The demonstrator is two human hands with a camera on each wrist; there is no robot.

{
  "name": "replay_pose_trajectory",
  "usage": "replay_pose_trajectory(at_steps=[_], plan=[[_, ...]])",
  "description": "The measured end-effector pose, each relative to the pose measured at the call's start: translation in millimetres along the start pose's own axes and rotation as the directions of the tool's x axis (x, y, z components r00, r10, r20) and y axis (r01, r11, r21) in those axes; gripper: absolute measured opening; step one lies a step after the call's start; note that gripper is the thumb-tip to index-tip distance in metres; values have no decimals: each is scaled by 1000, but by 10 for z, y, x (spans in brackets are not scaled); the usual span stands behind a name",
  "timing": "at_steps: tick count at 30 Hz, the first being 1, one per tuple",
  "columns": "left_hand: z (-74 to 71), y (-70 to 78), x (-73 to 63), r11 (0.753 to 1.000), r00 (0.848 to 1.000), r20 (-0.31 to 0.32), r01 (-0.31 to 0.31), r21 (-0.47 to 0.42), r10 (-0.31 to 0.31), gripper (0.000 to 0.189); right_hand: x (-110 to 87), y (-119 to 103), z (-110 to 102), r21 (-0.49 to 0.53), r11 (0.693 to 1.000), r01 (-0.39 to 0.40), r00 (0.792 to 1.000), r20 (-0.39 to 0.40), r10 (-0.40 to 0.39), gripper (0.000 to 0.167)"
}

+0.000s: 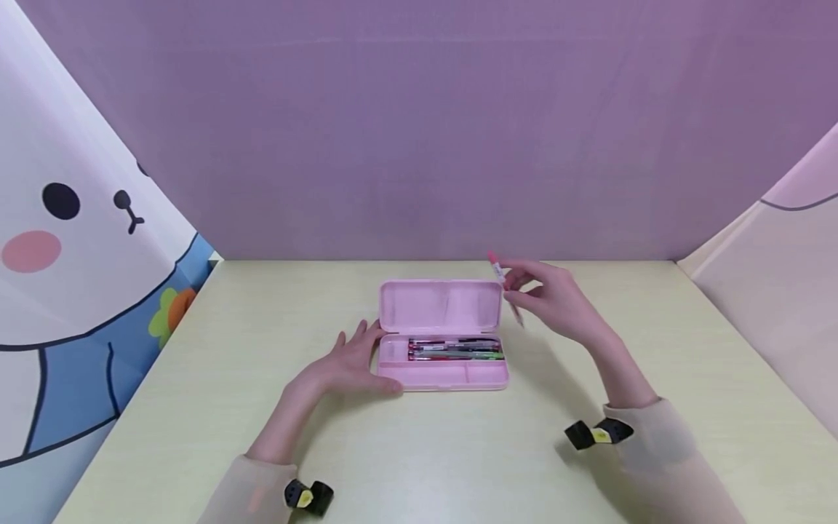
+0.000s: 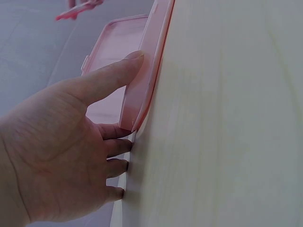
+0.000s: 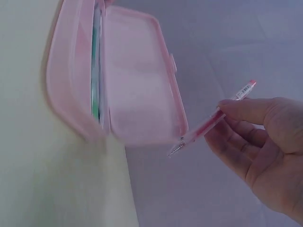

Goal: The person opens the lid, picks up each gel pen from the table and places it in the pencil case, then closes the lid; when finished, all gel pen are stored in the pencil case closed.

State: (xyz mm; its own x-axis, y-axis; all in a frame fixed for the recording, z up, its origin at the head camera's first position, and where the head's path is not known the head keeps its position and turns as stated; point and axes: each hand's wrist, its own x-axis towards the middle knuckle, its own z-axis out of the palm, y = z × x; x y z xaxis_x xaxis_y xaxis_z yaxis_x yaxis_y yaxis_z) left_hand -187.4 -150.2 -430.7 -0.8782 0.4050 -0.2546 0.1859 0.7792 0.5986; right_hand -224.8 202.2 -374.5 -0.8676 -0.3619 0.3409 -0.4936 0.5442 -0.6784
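A pink pencil case point(image 1: 428, 375) lies on the table with its lid point(image 1: 440, 307) tipped back. Several pens point(image 1: 453, 351) lie side by side in its rear compartment. My left hand point(image 1: 348, 364) rests against the case's left end, its thumb point(image 2: 116, 74) along the front wall and its other fingers spread at the side. Beyond the right edge of the lid, my right hand point(image 1: 558, 302) pinches a clear pen with a pink end point(image 3: 203, 126) between thumb and fingers. This pen is held above the table, tip slanting down.
Two small front compartments of the case are separated by a divider point(image 1: 467, 374). A purple cloth wall point(image 1: 445, 145) rises behind the pale table point(image 1: 452, 458). Printed cloth point(image 1: 85, 291) borders the left side, and another pale cloth point(image 1: 779, 276) the right.
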Motion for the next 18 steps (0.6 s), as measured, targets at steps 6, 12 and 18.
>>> replay_pose_trajectory(at_steps=[6, 12, 18], plan=[[7, 13, -8, 1000, 1000, 0, -15, -4, 15, 103, 171, -190, 326, 16, 998, 61, 991, 115, -62, 45], [10, 34, -15, 1000, 1000, 2, -17, 2, 17, 103, 231, -166, 574, -37, 987, 159, 966, 211, -148, 48], [3, 38, -15, 1000, 1000, 6, -6, 11, 6, 104, 212, -135, 708, -159, 949, 274, 945, 228, -234, 40]])
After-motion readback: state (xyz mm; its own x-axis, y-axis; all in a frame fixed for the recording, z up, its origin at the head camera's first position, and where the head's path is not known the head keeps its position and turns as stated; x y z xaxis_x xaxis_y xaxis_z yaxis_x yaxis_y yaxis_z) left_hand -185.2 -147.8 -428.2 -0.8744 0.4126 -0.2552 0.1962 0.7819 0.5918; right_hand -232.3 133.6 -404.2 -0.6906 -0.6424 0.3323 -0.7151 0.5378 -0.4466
